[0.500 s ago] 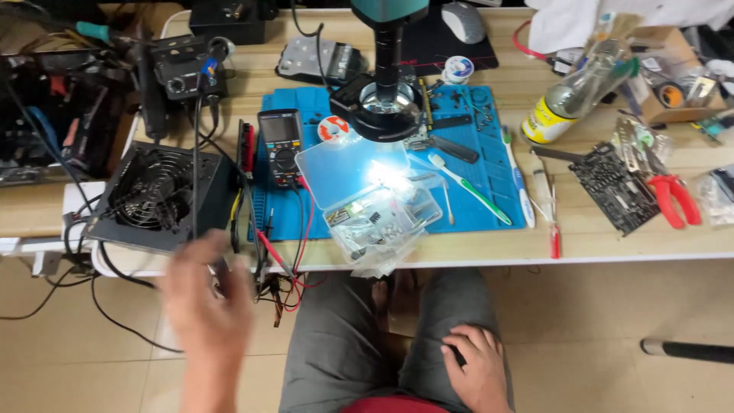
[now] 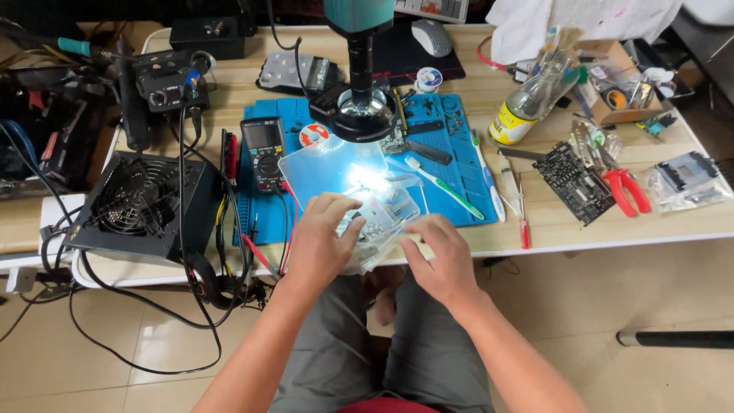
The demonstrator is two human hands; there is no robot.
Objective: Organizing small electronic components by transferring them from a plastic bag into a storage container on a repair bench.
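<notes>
Both hands at the near edge of a cluttered electronics desk (image 2: 535, 229), gripping a clear plastic parts box (image 2: 375, 222) with its lid open. Left hand (image 2: 321, 245) curled over the box's left side, fingers (image 2: 348, 210) bent down onto the small compartments, thumb toward the front rim. Right hand (image 2: 440, 256) at the box's right front corner, fingers (image 2: 417, 229) narrow and pressed against the plastic wall. Box caught between the two hands, partly overhanging the desk edge above the person's lap, its raised lid (image 2: 325, 164) glaring under the lamp. Contents too small and washed out by the glare to tell.

Directly behind the box, on a blue work mat (image 2: 459, 191), a microscope with ring light (image 2: 359, 107) aimed down. Just left of the lid, a dark multimeter (image 2: 264, 153) with red and black leads trailing off the desk. Farther left, a black power supply unit with fan grille (image 2: 141, 203). To the right of the box, a white-and-green toothbrush (image 2: 440, 183) lying on the mat, then a red-handled screwdriver (image 2: 522, 218), a dark circuit board (image 2: 573, 183) and red-handled pliers (image 2: 627, 191). A clear bottle with a yellow label (image 2: 527, 103) lying tilted behind them.
</notes>
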